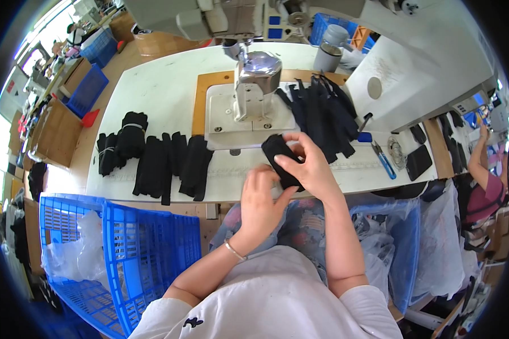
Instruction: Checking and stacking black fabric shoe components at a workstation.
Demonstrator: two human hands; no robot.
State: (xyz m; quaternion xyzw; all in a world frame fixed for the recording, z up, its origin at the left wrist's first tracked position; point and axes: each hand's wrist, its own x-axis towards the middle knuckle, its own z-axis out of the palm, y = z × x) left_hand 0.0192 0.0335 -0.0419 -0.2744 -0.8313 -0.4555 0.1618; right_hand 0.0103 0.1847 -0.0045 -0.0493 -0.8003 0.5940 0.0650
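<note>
A rolled bundle of black fabric strips [276, 152] is held above the front of the white sewing table, just before the sewing machine [258, 73]. My right hand [314, 169] is closed on its right side, thumb across the face and fingers behind. My left hand [260, 203] is at the bundle's lower left with curled fingers. Motion smears those fingertips, and whether they pinch anything cannot be made out. The left thumb reaches toward the bundle's lower end. Loose black zipper-like strips [322, 113] lie fanned out right of the machine's plate.
Tied black bundles [132, 134] and stacked black strips [195, 166] lie on the table's left. Blue-handled snips [383, 161], a coil of thread [397, 153] and a black flat item [419, 163] lie right. Blue crates [152, 243] with plastic bags flank my lap. Another person [483, 181] sits far right.
</note>
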